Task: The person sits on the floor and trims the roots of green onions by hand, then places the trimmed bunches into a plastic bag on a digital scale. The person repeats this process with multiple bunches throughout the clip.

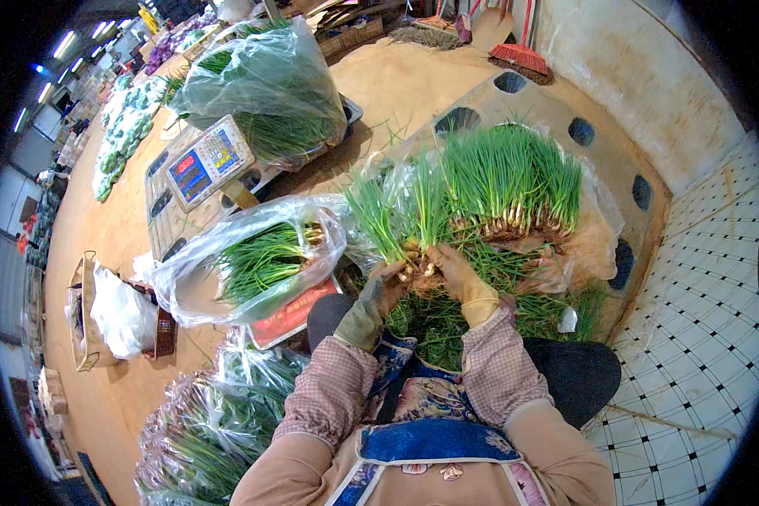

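Note:
My left hand (374, 302), in a soiled glove, grips a small bunch of spring onions (374, 218) near the root end. My right hand (460, 275), in a yellowish glove, holds a second bunch of spring onions (431, 205) close beside it. Both bunches stand with leaves pointing away from me, and their brown roots nearly touch between my hands. Past my right hand, a large pile of spring onions (512, 177) lies on plastic sheeting (598, 237), bulbs towards me. Loose green leaves and stalks (430, 329) cover the area below my hands.
Left of my hands, an open clear plastic bag (190, 294) holds more spring onions. Beyond it stands a digital scale (209, 161) by a big bagged load of greens (272, 95). Bagged bundles (209, 424) sit at my lower left. A red broom (522, 55) leans near the wall (626, 82).

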Action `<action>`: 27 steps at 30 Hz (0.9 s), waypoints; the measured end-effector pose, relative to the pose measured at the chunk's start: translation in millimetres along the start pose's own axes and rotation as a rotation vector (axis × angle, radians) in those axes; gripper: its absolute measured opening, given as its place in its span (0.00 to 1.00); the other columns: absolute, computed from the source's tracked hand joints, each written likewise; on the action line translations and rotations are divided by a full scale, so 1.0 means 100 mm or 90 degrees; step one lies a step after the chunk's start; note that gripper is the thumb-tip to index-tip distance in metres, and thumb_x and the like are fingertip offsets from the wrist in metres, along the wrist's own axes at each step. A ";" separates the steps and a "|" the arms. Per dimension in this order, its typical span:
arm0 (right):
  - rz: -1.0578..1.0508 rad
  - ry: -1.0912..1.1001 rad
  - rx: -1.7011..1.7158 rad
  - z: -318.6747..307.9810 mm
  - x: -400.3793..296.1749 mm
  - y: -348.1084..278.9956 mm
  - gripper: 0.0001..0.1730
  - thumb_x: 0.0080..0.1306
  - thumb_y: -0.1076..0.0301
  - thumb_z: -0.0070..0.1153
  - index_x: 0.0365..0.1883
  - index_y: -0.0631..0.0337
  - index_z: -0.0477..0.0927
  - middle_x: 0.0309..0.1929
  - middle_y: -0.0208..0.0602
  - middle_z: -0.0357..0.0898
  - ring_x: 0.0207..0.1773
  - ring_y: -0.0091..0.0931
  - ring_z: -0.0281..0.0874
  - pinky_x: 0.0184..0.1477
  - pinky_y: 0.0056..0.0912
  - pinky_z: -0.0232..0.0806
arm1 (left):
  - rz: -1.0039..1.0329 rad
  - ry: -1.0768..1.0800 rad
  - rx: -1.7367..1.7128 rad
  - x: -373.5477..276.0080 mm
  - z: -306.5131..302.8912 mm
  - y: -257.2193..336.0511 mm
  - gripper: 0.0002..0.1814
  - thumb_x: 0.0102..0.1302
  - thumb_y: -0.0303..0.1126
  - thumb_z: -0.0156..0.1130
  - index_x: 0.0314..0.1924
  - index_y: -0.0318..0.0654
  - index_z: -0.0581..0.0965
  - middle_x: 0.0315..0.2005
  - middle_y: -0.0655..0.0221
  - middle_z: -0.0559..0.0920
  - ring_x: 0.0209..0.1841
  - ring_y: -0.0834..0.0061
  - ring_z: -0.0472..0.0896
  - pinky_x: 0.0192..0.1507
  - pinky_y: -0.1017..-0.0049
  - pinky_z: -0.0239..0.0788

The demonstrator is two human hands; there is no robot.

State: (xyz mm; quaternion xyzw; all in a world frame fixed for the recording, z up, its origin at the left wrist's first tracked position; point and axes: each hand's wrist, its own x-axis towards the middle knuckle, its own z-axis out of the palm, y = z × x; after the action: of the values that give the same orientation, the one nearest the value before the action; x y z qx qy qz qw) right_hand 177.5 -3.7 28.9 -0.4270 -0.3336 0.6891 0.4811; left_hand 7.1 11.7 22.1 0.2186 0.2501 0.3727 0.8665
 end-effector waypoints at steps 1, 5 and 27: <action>-0.008 -0.023 0.014 0.00 -0.02 0.05 0.20 0.65 0.60 0.43 0.50 0.64 0.68 0.38 0.33 0.74 0.35 0.22 0.72 0.35 0.25 0.70 | -0.011 -0.010 -0.015 -0.02 0.03 0.00 0.15 0.59 0.32 0.54 0.45 0.33 0.70 0.38 0.64 0.77 0.39 0.71 0.77 0.41 0.67 0.71; 0.007 -0.060 0.037 0.01 -0.12 0.18 0.21 0.64 0.57 0.46 0.49 0.64 0.68 0.36 0.32 0.73 0.34 0.22 0.70 0.35 0.23 0.66 | -0.001 0.003 0.047 -0.16 0.20 -0.09 0.15 0.57 0.28 0.55 0.44 0.32 0.70 0.36 0.62 0.78 0.36 0.70 0.78 0.39 0.69 0.72; -0.058 0.319 -0.562 0.48 0.09 -0.13 0.16 0.54 0.61 0.55 0.34 0.65 0.73 0.29 0.40 0.74 0.31 0.29 0.71 0.35 0.30 0.63 | 0.050 0.136 0.160 -0.03 -0.24 -0.15 0.17 0.51 0.23 0.59 0.43 0.33 0.70 0.29 0.66 0.78 0.30 0.74 0.77 0.32 0.76 0.71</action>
State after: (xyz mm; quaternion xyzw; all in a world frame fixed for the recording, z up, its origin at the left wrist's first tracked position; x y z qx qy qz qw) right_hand 137.6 6.6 57.3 -0.7267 -0.4855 0.3376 0.3495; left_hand -0.7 4.3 -4.2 0.2943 0.3769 0.3934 0.7852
